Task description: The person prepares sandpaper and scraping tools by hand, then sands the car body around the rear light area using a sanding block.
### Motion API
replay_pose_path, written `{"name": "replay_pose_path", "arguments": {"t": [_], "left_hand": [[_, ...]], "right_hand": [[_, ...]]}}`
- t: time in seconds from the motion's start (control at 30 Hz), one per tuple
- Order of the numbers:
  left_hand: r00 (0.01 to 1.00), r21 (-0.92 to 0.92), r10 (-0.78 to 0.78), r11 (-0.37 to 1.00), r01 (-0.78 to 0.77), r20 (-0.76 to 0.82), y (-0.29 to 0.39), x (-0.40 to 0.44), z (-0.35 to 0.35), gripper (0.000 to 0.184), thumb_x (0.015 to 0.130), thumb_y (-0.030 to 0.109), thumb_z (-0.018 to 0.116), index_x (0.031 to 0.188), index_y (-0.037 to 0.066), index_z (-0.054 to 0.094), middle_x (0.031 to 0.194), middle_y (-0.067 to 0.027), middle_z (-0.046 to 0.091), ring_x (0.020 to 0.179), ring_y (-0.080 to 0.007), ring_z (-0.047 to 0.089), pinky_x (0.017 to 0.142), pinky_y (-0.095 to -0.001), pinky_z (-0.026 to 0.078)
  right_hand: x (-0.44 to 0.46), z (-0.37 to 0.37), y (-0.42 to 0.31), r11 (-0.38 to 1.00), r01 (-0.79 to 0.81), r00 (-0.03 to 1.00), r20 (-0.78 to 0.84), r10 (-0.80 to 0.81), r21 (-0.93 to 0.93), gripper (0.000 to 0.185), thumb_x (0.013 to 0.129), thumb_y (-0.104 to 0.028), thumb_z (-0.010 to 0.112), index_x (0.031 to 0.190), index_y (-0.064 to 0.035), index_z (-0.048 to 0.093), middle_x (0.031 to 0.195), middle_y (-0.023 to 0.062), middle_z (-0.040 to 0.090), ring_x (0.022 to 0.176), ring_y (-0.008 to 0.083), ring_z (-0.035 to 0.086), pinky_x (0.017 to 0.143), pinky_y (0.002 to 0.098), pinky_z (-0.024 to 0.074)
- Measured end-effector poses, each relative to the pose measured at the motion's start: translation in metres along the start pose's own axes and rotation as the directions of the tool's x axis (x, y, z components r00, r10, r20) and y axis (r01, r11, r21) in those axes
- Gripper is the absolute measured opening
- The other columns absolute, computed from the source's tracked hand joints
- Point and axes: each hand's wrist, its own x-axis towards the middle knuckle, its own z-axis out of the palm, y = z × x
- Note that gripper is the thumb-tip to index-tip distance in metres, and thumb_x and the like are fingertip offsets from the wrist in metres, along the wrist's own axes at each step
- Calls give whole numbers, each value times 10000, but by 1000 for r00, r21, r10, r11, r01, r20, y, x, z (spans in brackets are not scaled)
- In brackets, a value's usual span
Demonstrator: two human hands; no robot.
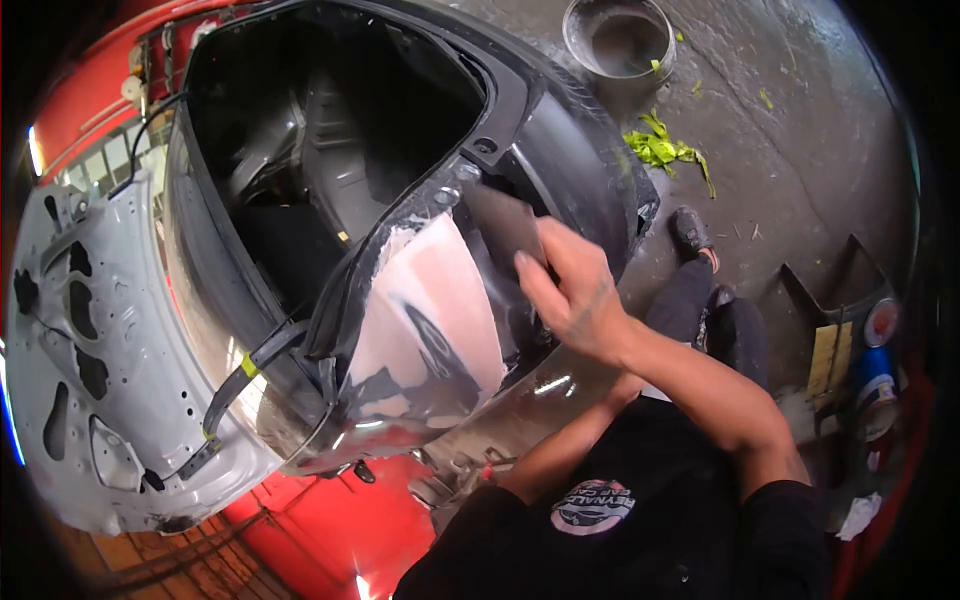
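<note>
In the head view, my right hand (580, 290) pinches a dark grey-brown flat sheet that looks like sandpaper (500, 222), slightly blurred. It is over the rear corner of a dark car body (560, 130), beside a pinkish-white patch of body filler (440, 300). Whether the sandpaper touches the panel, I cannot tell. Bare grey spots show through the filler. My left hand (628, 388) is mostly hidden behind my right forearm, its fingers out of sight. A small white edge (655, 393) shows close to it.
The raised grey trunk lid (150, 350) is on the left, beside the open trunk (320, 130). A round bucket (572, 45) and crumpled yellow-green strips (660, 150) lie on the floor (790, 150). At right are a blue can (875, 372) and a yellowish board (828, 358).
</note>
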Motion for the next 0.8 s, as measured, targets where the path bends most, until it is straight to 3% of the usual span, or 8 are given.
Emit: {"name": "replay_pose_path", "arguments": {"t": [0.07, 0.2, 0.3, 0.37, 0.5, 0.57, 0.67, 0.8], "left_hand": [[1000, 22, -2, 1000, 2, -31, 15, 6, 7, 371, 1052, 246, 598, 1347, 31, 530, 1215, -51, 609, 1096, -110, 568, 931, -310, 483], [911, 239, -304, 897, 372, -278, 37, 41, 16, 331, 987, 284, 717, 1183, 72, 554, 994, 16, 579, 828, -42, 554, 716, -228, 462], [904, 94, -243, 952, 292, -353, 36, 52, 22, 338, 932, 277, 743, 1145, 27, 661, 983, -59, 678, 970, -160, 613, 864, -346, 489], [877, 0, -265, 957, 290, -401, 45, 63, 37, 305, 943, 249, 729, 1138, 24, 665, 976, -47, 676, 954, -139, 607, 848, -321, 487], [785, -189, -311, 950, 247, -535, 70, 95, 54, 239, 963, 191, 701, 1124, 17, 673, 962, -25, 673, 923, -96, 594, 817, -272, 482], [769, -58, -240, 965, 256, -592, 61, 105, 69, 226, 956, 174, 701, 1108, 8, 677, 951, -26, 678, 893, -96, 597, 806, -270, 491], [725, -140, -300, 951, 274, -620, 71, 118, 108, 244, 941, 192, 718, 1097, 8, 683, 957, -29, 680, 897, -95, 596, 805, -271, 490], [675, -239, -403, 914, 327, -619, 77, 136, 135, 253, 930, 196, 727, 1089, 5, 685, 950, -30, 680, 885, -95, 598, 798, -275, 492]], "right_hand": [[-4, -5, -8, 998, 52, 997, 61, -50, -29, 161, 895, -8, 610, 1040, 60, 604, 832, 184, 536, 710, 359, 557, 653, 393, 461], [12, -1, -17, 1000, -13, 995, 101, 15, -20, 298, 893, 3, 608, 1185, 63, 599, 843, 183, 543, 717, 362, 568, 656, 405, 472], [37, -13, -7, 997, -60, 984, 167, 66, -43, 363, 895, 6, 599, 1255, 55, 586, 849, 174, 551, 711, 351, 582, 647, 409, 481], [53, -32, -8, 989, -136, 952, 268, 148, -65, 425, 892, 8, 586, 1316, 37, 567, 855, 167, 554, 711, 350, 599, 639, 422, 499], [61, -44, 0, 998, 46, 902, 432, -24, -40, 466, 835, -17, 643, 1287, 75, 577, 954, 165, 623, 727, 311, 636, 589, 386, 547], [66, -43, 2, 1000, -9, 826, 563, 14, -12, 403, 813, 12, 644, 1200, 110, 588, 1024, 206, 638, 761, 298, 659, 581, 359, 571], [81, -47, 11, 997, -72, 718, 694, 58, -10, 248, 784, 87, 623, 1021, 159, 622, 1125, 286, 657, 839, 301, 693, 570, 326, 598], [90, -53, 22, 982, -165, 795, 602, 75, 95, 318, 755, 97, 638, 1062, 177, 613, 1123, 284, 655, 826, 296, 692, 535, 324, 593]]}}
